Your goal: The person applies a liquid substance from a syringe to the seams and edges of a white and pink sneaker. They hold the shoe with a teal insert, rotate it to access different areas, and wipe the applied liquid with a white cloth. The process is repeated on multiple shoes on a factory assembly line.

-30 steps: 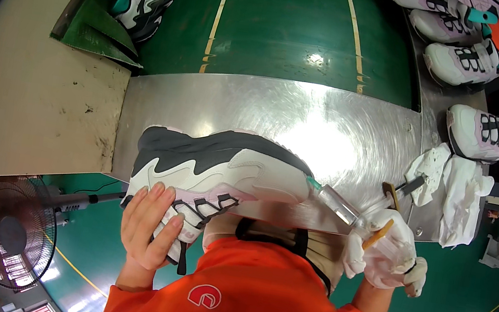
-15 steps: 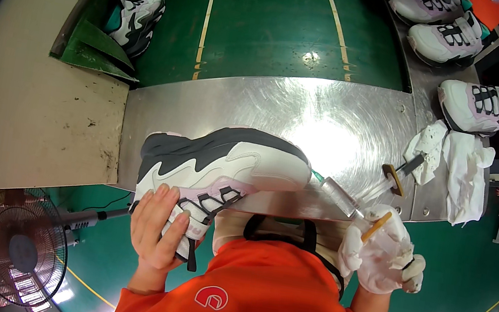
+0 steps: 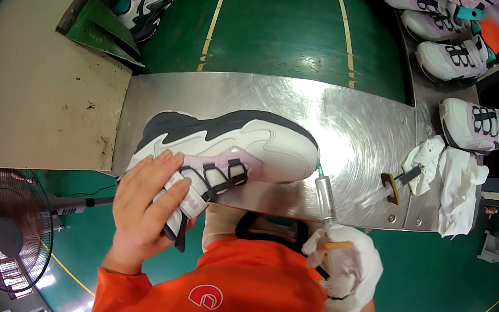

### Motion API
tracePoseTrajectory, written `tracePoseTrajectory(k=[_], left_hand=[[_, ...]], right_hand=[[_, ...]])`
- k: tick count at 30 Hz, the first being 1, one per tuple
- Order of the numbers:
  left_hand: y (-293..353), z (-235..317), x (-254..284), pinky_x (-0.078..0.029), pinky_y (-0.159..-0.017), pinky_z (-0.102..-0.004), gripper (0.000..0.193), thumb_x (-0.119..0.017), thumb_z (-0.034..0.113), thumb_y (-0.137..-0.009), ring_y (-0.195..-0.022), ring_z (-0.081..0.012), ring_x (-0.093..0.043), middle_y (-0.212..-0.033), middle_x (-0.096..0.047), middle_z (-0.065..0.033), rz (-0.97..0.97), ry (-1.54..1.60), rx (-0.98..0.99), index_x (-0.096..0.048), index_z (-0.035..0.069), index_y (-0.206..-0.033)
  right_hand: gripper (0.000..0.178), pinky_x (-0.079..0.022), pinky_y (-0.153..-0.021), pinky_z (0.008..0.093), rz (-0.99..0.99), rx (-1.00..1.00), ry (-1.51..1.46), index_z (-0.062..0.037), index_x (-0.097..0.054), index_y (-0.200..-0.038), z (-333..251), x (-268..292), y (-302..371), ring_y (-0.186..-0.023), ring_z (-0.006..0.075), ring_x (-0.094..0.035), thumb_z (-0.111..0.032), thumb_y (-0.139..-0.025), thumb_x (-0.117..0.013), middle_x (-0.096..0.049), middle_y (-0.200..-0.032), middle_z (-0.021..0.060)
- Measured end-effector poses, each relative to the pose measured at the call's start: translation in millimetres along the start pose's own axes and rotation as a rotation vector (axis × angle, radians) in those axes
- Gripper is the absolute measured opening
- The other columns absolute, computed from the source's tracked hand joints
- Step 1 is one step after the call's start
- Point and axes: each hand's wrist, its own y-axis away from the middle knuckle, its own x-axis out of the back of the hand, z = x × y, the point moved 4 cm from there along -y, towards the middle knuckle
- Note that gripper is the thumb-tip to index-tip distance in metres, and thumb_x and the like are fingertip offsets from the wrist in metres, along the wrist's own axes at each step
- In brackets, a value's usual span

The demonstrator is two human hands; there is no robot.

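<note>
My left hand (image 3: 146,208) is wrapped round the ankle end of a white, lilac and black sneaker (image 3: 245,142). The shoe lies tilted on its side, its dark sole facing away from me and its toe to the right. In a white glove, my right hand (image 3: 347,279) closes round a clear syringe (image 3: 324,197) with a tan finger flange. The syringe's green needle tip (image 3: 319,169) meets the shoe's toe, near the seam between upper and sole. The fingers of the gloved hand are partly hidden by loose glove fabric.
A second syringe (image 3: 391,188) lies on the metal bench (image 3: 278,98), beside crumpled white cloths (image 3: 461,189). More sneakers (image 3: 476,126) line the right side. Beyond the bench runs a green belt (image 3: 276,29); a fan (image 3: 6,232) stands at lower left.
My right hand has moved left and turned the syringe steeper, its tip now further round the toe. My left hand and the shoe have shifted slightly, the shoe tilting to show more of its side.
</note>
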Motion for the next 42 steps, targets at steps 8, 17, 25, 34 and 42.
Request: tracePoseTrajectory(k=[8,17,25,34,42], left_hand=[[-45.1,-19.6,-1.0,-0.050,-0.088,-0.0425,0.056,-0.084,0.006,-0.060,-0.102,-0.0387,-0.064,-0.116,-0.065,-0.0205,-0.105,0.138,0.017,-0.060,0.004,-0.110],[-83.1,-50.8,-16.9,-0.051,-0.088,-0.0396,0.057,-0.086,0.002,-0.059,-0.103,-0.0348,-0.065,-0.113,-0.066,-0.0195,-0.239,0.352,0.103,-0.061,-0.001,-0.110],[-101.2,-68.0,-32.2,-0.051,-0.089,-0.0354,0.056,-0.087,0.005,-0.060,-0.102,-0.0289,-0.067,-0.112,-0.067,-0.0175,-0.334,0.443,0.202,-0.060,-0.002,-0.109],[-112.9,-68.7,-35.7,-0.051,-0.087,-0.0341,0.057,-0.087,0.010,-0.061,-0.097,-0.0258,-0.067,-0.108,-0.068,-0.0151,-0.406,0.413,0.240,-0.060,-0.002,-0.109],[-147.3,-75.8,-21.5,-0.048,-0.091,-0.0334,0.070,-0.085,0.037,-0.069,-0.107,-0.0210,-0.062,-0.119,-0.064,-0.0121,-0.908,0.568,0.157,-0.056,0.001,-0.122]], right_hand=[[0.090,-0.046,-0.069,0.0266,0.020,0.069,0.190,0.0013,-0.051,-0.126,23.9,8.1,-11.1,-0.064,0.0111,-0.051,-0.008,-0.045,-0.091,-0.059,-0.110,0.0121],[0.075,-0.042,-0.062,0.0292,0.005,0.007,0.339,-0.0046,-0.055,-0.118,45.2,21.0,-27.0,-0.059,0.0170,-0.052,-0.020,-0.053,-0.089,-0.057,-0.072,-0.0016],[0.076,-0.044,-0.061,0.0317,0.008,0.033,0.461,-0.0072,-0.056,-0.118,48.6,25.8,-34.9,-0.066,0.0200,-0.053,-0.024,-0.053,-0.091,-0.058,-0.073,-0.0004],[0.077,-0.046,-0.061,0.0322,0.059,0.007,0.482,-0.0081,-0.056,-0.119,48.2,27.1,-32.0,-0.070,0.0228,-0.055,-0.023,-0.052,-0.091,-0.059,-0.078,0.0012],[0.080,-0.045,-0.062,0.0291,0.039,-0.106,0.337,-0.0062,-0.053,-0.123,52.0,23.6,-24.0,-0.067,0.0165,-0.050,-0.018,-0.053,-0.090,-0.055,-0.077,0.0027]])
